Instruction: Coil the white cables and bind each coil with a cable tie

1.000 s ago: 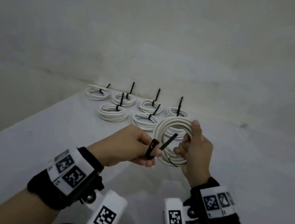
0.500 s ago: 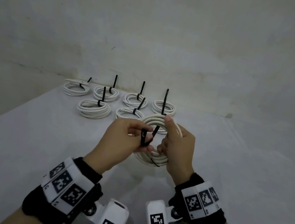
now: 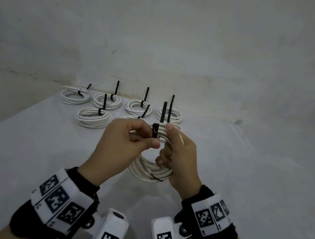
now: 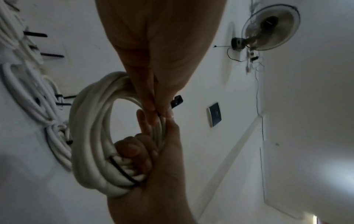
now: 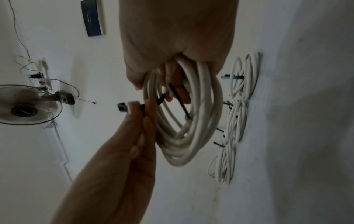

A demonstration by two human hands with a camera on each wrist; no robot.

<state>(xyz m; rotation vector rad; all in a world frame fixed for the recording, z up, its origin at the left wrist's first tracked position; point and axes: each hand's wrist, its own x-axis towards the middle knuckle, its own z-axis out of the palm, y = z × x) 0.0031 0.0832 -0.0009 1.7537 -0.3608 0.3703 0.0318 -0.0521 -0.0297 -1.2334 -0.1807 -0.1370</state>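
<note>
I hold a white cable coil (image 3: 150, 170) upright above the table with my right hand (image 3: 169, 144), fingers curled through the ring and thumb on its top. A thin black strand crosses the coil's lower part. My left hand (image 3: 152, 139) pinches a black cable tie (image 3: 155, 130) at the coil's top left; the tie's head sits above my thumb and its tail points straight up. In the left wrist view the fingertips (image 4: 153, 107) squeeze the tie beside the coil (image 4: 90, 128). The right wrist view shows the coil (image 5: 201, 121) and the tie head (image 5: 121, 106).
Several bound white coils (image 3: 92, 117) lie in two rows at the back of the white table (image 3: 22, 149), their black tie tails sticking up, close behind my hands. A grey wall stands behind them. The wrist views show a wall fan (image 4: 268, 27) and a dark wall panel (image 4: 215, 113).
Both hands have drawn together. The left hand has brought the tie from a slant to upright against the coil's top, with its tail now pointing straight up.
</note>
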